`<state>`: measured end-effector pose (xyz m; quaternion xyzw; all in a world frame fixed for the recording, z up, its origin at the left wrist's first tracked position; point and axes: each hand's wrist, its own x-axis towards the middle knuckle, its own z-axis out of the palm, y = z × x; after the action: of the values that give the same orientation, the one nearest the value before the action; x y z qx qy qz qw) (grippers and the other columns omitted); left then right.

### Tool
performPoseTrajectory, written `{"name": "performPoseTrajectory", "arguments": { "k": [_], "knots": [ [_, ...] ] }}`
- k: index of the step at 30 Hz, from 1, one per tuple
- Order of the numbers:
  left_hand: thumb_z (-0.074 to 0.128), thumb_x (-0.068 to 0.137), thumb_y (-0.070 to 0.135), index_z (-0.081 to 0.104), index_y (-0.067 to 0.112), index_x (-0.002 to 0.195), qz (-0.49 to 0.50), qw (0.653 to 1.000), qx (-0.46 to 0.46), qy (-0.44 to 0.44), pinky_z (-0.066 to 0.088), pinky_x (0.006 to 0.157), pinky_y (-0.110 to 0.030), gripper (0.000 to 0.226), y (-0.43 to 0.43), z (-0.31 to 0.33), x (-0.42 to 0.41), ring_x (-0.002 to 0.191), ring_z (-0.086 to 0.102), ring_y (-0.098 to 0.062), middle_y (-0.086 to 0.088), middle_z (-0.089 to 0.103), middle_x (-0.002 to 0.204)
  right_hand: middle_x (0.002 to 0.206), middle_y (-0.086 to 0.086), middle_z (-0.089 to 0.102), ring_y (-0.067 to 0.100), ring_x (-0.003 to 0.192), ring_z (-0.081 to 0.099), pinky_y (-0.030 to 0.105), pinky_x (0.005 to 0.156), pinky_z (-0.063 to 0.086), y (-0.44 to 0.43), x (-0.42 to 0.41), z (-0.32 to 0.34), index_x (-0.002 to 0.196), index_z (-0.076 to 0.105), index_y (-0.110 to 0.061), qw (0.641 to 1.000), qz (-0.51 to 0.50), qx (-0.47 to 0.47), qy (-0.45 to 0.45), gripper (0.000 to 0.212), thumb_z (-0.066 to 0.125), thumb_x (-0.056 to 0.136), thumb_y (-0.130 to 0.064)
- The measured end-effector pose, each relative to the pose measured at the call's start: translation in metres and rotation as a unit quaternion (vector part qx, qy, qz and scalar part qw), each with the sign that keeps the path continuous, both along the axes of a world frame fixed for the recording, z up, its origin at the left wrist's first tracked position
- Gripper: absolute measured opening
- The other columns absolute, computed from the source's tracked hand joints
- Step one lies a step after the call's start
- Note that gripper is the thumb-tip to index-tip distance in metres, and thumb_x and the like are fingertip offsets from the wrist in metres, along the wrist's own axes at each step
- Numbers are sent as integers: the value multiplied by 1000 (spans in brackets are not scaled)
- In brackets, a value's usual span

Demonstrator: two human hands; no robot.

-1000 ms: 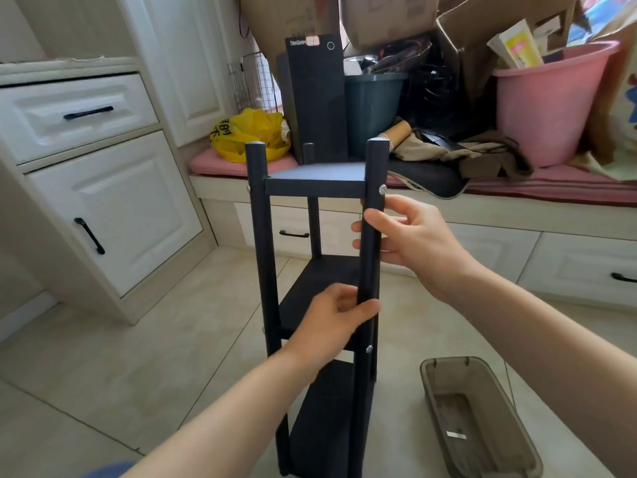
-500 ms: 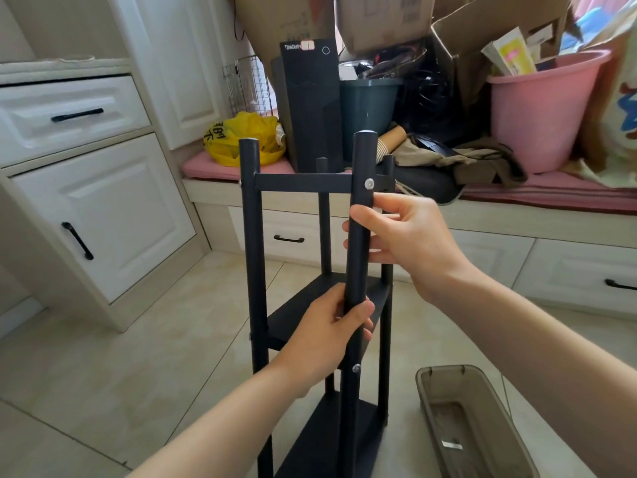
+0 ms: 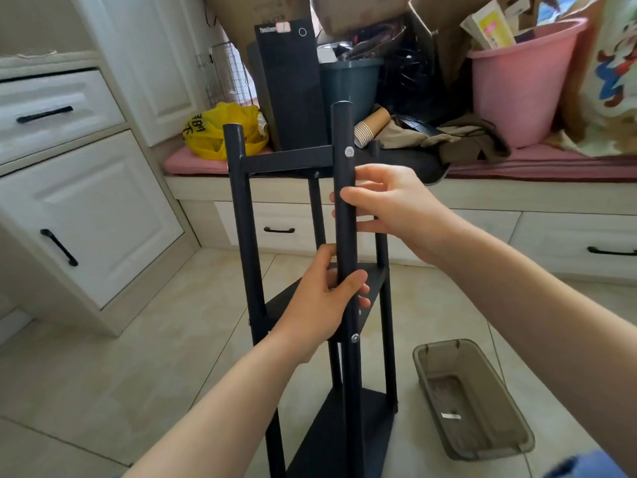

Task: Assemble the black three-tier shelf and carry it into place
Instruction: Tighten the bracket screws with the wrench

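Both hands gripped one post of the black shelf [image 3: 286, 160].
Left hand [image 3: 324, 305] curled low, right hand [image 3: 389, 205] higher.

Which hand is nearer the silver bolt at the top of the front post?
Right. The right hand grips the post just below the top bolt; the left hand grips it lower, beside the middle tier.

Shelf [image 3: 286, 159]: one unit, black, comprising three tiers [image 3: 344, 432] and four upright posts [image 3: 238, 201]. Hands: two, one left hand [image 3: 320, 305] and one right hand [image 3: 389, 205]. Grey plastic tray [image 3: 472, 398]: one. Pink bucket [image 3: 517, 91]: one. Dark bin [image 3: 348, 84]: one. Yellow bag [image 3: 220, 132]: one. Black computer tower [image 3: 293, 88]: one. Stack of paper cups [image 3: 370, 127]: one. Black cabinet handles [image 3: 44, 114]: four.
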<state>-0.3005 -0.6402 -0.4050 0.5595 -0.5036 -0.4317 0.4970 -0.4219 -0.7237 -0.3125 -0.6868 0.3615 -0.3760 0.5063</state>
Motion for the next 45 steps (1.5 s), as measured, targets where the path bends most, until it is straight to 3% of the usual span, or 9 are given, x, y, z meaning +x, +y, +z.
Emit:
{"name": "performPoseTrajectory", "arguments": {
  "k": [5,11,16,20,24,28,33,40,45],
  "knots": [
    [62,100,26,53,42,112,8,1000,-4,8,62,84,-48,22,-7,-1,4,84,76,-17,3,75,88,98,-4,73,7,87,73,24,73,61,-11,-18,-19,114,64,-20,998,-38,-19,50,16,57,100,-22],
    [62,100,25,56,37,111,19,1000,-9,14,64,79,-48,18,-13,1,15,83,76,-20,2,75,87,96,1,73,14,91,70,32,80,60,-38,-57,-97,110,65,-15,975,-62,37,209,15,54,100,-19],
    [62,100,24,54,34,113,11,1000,-7,14,64,77,-47,18,-18,3,16,83,76,-21,3,75,85,96,7,73,21,89,70,30,74,58,-37,-83,-200,110,65,-6,929,-68,135,337,18,52,100,-14],
    [63,100,25,53,35,111,4,1000,0,5,64,75,-45,17,-23,4,16,83,76,-21,3,75,86,94,16,68,26,81,63,26,60,46,-22,-93,-273,83,64,-7,863,-41,166,475,18,53,94,-15],
    [63,100,25,54,33,110,1,1000,2,-5,64,76,-47,15,-21,2,14,84,76,-22,2,75,86,128,18,61,33,113,61,31,84,50,-6,-98,-329,127,55,0,807,-31,188,559,34,50,99,-18],
    [62,101,26,53,34,111,1,1000,-7,-22,64,79,-49,15,-15,1,9,84,76,-21,3,75,86,139,17,53,31,120,59,31,86,50,14,-97,-365,144,40,2,765,-14,211,609,46,45,100,-10],
    [62,100,28,51,39,107,0,999,-14,-45,63,80,-49,18,-15,1,1,82,76,-18,7,74,85,142,18,49,34,123,56,32,86,49,28,-95,-382,147,30,1,764,-29,203,611,55,41,94,1],
    [64,99,29,50,39,105,9,998,-6,-58,64,78,-48,18,-18,5,-2,80,76,-14,11,74,84,139,16,52,27,115,60,26,76,47,58,-69,-393,145,34,3,785,35,253,565,67,58,95,-34],
    [64,99,29,50,39,105,7,998,-8,-69,63,79,-46,18,-14,6,-4,79,76,-12,11,74,86,111,9,65,24,95,70,29,72,55,51,-66,-381,133,50,5,773,116,375,498,51,52,98,-31]
  ]
}}
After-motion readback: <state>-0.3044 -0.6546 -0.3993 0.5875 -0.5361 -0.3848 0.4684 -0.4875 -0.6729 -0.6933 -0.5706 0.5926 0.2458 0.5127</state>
